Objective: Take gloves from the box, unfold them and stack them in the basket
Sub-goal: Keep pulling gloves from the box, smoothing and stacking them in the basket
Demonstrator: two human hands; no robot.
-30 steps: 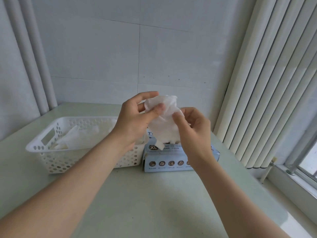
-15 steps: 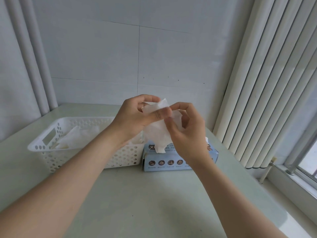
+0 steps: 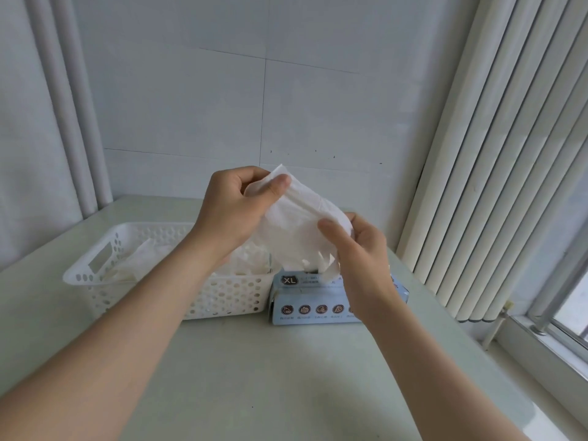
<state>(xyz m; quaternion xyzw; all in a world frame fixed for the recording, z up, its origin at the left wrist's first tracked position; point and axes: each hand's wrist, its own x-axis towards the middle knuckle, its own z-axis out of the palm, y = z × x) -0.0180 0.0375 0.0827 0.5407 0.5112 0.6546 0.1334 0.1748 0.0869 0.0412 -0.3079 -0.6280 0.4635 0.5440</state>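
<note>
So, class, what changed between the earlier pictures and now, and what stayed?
The left hand and right hand pulled apart, spreading the thin white disposable glove wider; both keep their grip. The white perforated plastic basket and blue cardboard glove box stayed put.

**A bare room corner beside a window**

This is a plain indoor room; whether it is a home or a workplace cannot be told. A white panelled wall [image 3: 318, 106] fills the upper centre, and pale upright pipes [image 3: 63, 106] run down the upper left. Cream vertical blinds [image 3: 509, 154] hang along the right, above a window frame [image 3: 541, 332] at the lower right. A pale green table [image 3: 286, 377] spans the bottom, bearing a white perforated basket [image 3: 229, 297] and a blue glove box [image 3: 305, 310] marked XL.
</note>
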